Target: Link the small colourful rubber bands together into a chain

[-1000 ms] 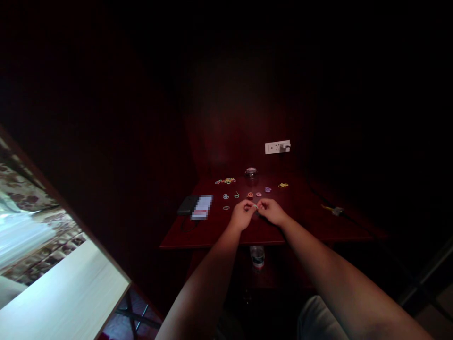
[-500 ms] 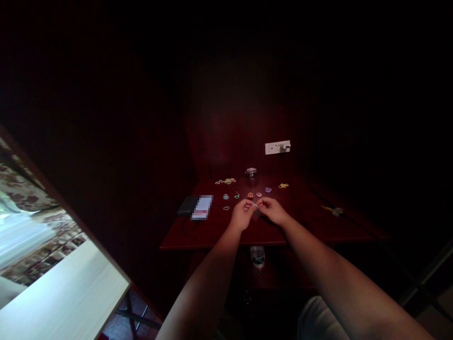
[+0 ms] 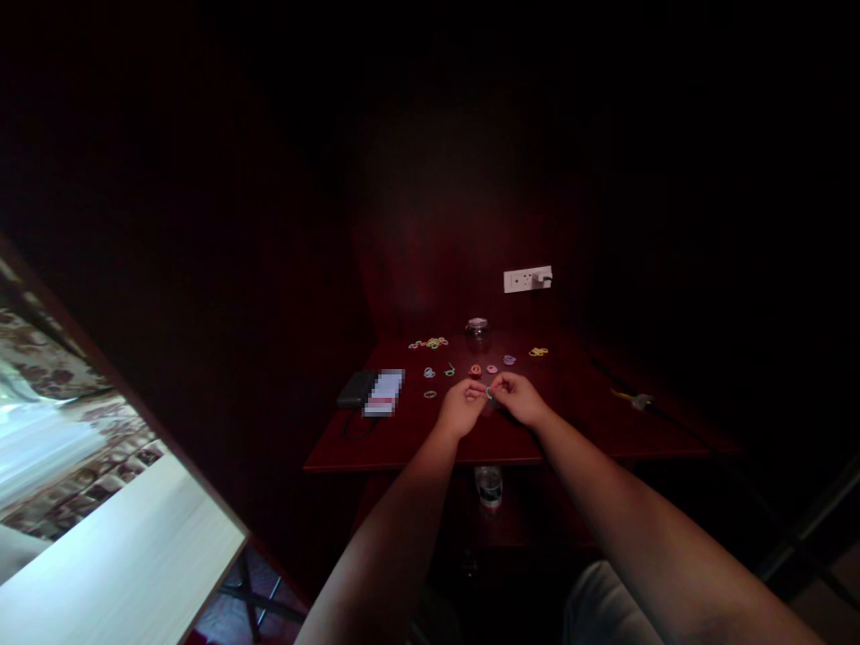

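Over the front of the dark red desk [image 3: 403, 445], my left hand [image 3: 462, 408] and my right hand [image 3: 519, 399] meet fingertip to fingertip. Pinched between them is a small pale green hair tie [image 3: 489, 392], partly covered by the fingers. Just beyond my hands lie an orange-red bundle of hair ties [image 3: 476, 370], a pink one [image 3: 492, 369] and a purple one [image 3: 510, 360]. To the left are a light blue bundle [image 3: 429, 373], a green one [image 3: 450, 370] and a single pale ring [image 3: 430, 394].
A mixed heap of hair ties [image 3: 434, 343] and a clear jar [image 3: 477, 333] sit at the back, yellow hair ties [image 3: 538, 352] to the right. A phone [image 3: 384, 392] lies beside a black box [image 3: 356, 390]. A bottle [image 3: 489, 488] stands below the desk; a cable [image 3: 641, 402] crosses the right.
The pale green hair tie has shifted slightly right between my fingertips and shows more as a loop. Both hands stay in nearly the same place.
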### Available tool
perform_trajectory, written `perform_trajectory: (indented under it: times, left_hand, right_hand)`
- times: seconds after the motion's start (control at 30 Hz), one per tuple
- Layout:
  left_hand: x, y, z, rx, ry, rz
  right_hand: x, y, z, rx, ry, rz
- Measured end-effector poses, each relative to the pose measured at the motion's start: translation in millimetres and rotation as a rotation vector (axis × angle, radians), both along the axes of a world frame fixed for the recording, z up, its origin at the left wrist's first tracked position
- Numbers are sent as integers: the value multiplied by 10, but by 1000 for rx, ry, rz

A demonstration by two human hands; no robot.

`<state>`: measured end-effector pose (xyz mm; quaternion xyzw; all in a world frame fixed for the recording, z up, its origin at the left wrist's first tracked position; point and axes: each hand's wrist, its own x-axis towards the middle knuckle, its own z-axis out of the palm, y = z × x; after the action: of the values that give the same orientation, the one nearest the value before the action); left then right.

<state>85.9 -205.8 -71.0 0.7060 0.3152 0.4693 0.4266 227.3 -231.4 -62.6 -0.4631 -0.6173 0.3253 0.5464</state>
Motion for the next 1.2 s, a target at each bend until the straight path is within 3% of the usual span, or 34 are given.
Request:
perform_trajectory:
  times: [0.3,0.63,0.93,1.2]
  left_hand:
    - [-2,-7,7,-20,9,31]
    - [-8,-35,7,-35,-24,-72]
    - [-4,29,-44,34,-17,51]
    - [1,76,-89,43,-64,74]
  right_hand:
    - [11,18,-22,-9,9,25]
    - [31,45,-48,40,-1,-35]
    - [37,51,-56,-18,1,5]
    - [19,58,-59,-11,10,103]
